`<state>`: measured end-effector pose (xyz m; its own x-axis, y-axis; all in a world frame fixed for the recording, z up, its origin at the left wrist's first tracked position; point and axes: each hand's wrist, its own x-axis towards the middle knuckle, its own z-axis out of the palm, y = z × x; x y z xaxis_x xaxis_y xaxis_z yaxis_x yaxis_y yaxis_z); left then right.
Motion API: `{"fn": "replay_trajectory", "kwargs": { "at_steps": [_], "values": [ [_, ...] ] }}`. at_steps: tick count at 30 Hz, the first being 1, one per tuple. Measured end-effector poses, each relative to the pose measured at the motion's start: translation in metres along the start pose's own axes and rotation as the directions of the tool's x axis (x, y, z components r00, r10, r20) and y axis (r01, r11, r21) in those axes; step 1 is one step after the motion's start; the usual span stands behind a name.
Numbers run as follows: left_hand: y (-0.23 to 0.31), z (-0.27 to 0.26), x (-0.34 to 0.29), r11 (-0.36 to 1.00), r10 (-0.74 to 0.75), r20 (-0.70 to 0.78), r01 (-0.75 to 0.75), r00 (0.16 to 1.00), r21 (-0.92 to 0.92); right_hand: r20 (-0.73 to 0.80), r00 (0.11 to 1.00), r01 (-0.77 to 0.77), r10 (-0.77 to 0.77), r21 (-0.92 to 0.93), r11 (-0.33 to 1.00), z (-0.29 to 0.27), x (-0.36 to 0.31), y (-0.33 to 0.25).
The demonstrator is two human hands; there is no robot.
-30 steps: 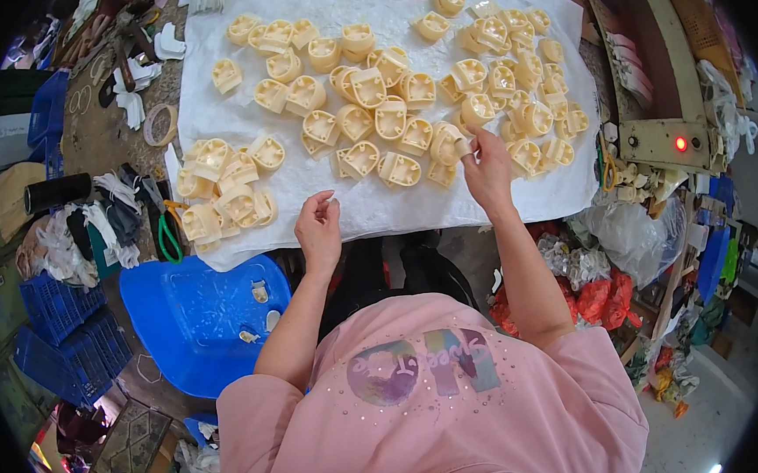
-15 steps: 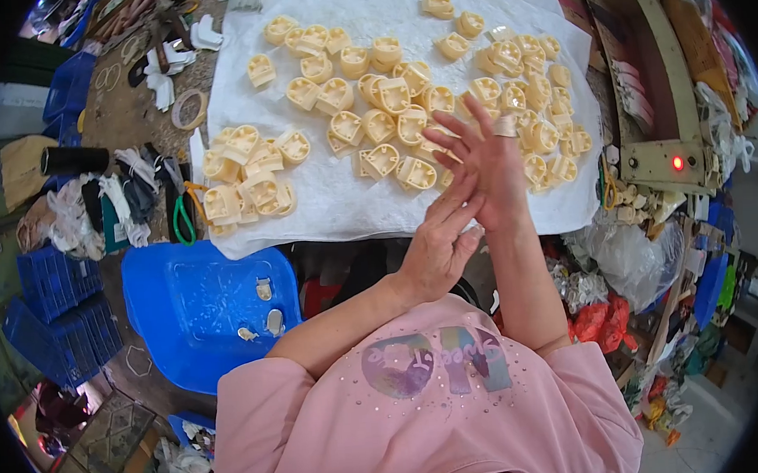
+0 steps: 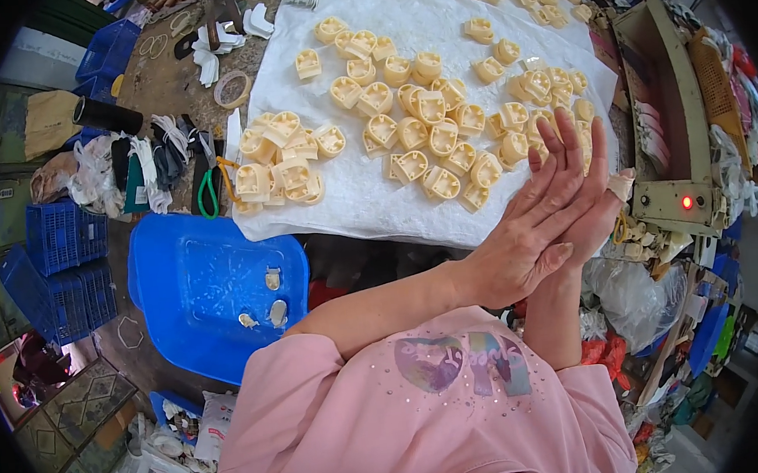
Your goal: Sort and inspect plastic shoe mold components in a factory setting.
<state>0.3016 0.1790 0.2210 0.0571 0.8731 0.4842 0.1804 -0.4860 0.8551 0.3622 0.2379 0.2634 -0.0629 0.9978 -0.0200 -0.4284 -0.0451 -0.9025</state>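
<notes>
My left hand (image 3: 514, 258) lies across the palm of my right hand (image 3: 591, 222), fingers stretched out and flat. Behind it, the right hand is turned palm up with its fingers extended, partly covered by the left. A pale wrap (image 3: 622, 186) sits around the right thumb. Neither hand shows anything held. Past the fingertips, many cream-coloured moulded plastic pieces (image 3: 432, 107), rounded and hollow with small pegs inside, lie in loose groups on a white cloth (image 3: 355, 207). A separate pile of cream pieces (image 3: 281, 155) is at the cloth's near left corner.
Left of my body stands a blue plastic tub (image 3: 159, 291) holding a few small pieces. Green-handled scissors (image 3: 207, 196) and a tape roll (image 3: 232, 89) lie left of the cloth. On the right is a metal machine housing (image 3: 671, 203) with a lit red lamp. Blue crates (image 3: 67, 236) stand far left.
Both hands have moved right together, and the left hand now lies flatter over the right palm. The view has shifted, so the cloth and pieces appear turned.
</notes>
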Motion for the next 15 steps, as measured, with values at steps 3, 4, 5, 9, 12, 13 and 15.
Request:
{"fn": "replay_trajectory", "kwargs": {
  "at_steps": [3, 4, 5, 9, 12, 13, 15],
  "values": [
    [0.006, -0.002, -0.002, 0.979, -0.023, 0.067, 0.036, 0.998, -0.201, 0.179, 0.982, -0.061, 0.052, 0.043, 0.997, -0.015, 0.019, -0.015],
    [0.007, 0.001, -0.005, 0.968, -0.042, 0.063, 0.056, 0.997, -0.246, 0.173, 0.984, -0.051, 0.043, 0.045, 0.998, -0.019, 0.021, -0.017],
    [0.007, 0.002, -0.007, 0.954, -0.062, 0.062, 0.077, 0.996, -0.290, 0.233, 0.968, -0.112, 0.093, 0.071, 0.991, -0.023, 0.023, -0.017],
    [0.004, 0.010, -0.003, 0.961, 0.015, 0.125, 0.020, 0.992, -0.274, 0.376, 0.918, -0.227, 0.124, 0.244, 0.943, -0.039, 0.028, -0.020],
    [0.004, 0.017, 0.007, 0.973, 0.072, 0.123, -0.042, 0.990, -0.228, 0.213, 0.970, -0.173, 0.114, 0.284, 0.943, -0.031, 0.020, -0.026],
    [0.006, 0.018, 0.012, 0.990, 0.083, 0.129, -0.067, 0.988, -0.124, 0.161, 0.986, -0.091, 0.052, 0.250, 0.964, -0.030, 0.016, -0.027],
    [0.011, 0.018, 0.025, 0.993, 0.104, 0.154, -0.111, 0.983, 0.038, 0.045, 0.999, 0.012, -0.023, 0.224, 0.974, -0.025, 0.007, -0.023]
  ]
}}
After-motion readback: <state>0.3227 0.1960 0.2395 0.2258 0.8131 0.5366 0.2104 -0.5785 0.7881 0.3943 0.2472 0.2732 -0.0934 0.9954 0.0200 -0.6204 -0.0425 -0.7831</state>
